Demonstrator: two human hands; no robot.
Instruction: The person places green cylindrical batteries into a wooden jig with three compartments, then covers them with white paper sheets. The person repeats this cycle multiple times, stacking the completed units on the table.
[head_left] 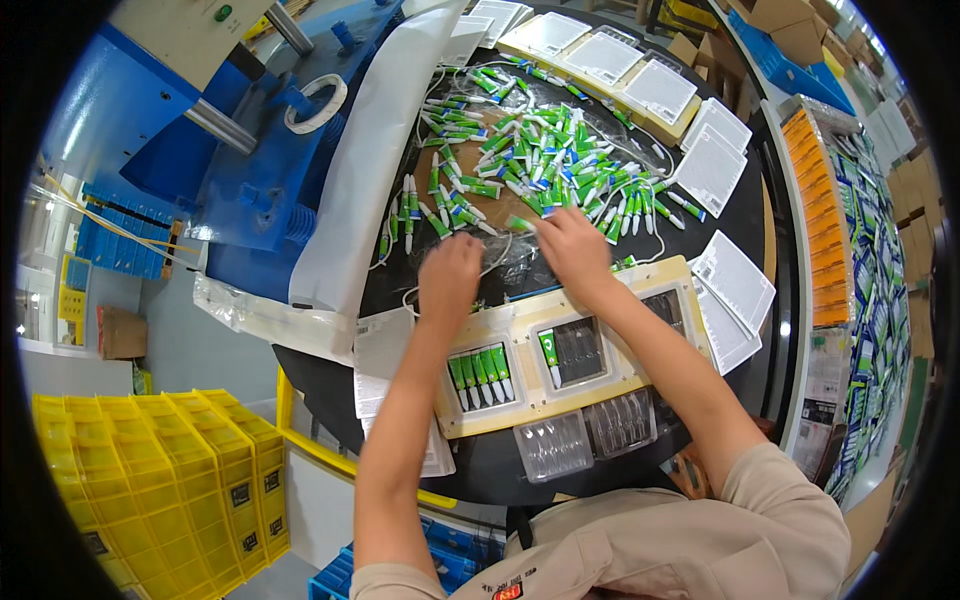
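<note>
My right hand (577, 252) pinches a small green-and-white tube (520, 223) at the near edge of a heap of similar tubes (545, 150). To its left, my left hand (450, 278) is closed, fingertips beside the heap; anything in it is hidden. Just below both hands lies a cream frame (527, 372) with three windows holding clear moulded trays. Several tubes (480, 376) stand side by side in the left window. The middle one has a single tube (550, 358) at its left side. Part of the right window (664, 310) shows beyond my right forearm, with no tubes visible there.
Clear blister trays (553, 447) lie at the table's near edge. White cards (735, 285) lie right, with more under my left forearm. A second frame with cards (660, 92) sits at the back. A blue press (240, 190) stands left, yellow crates (160, 470) lower left.
</note>
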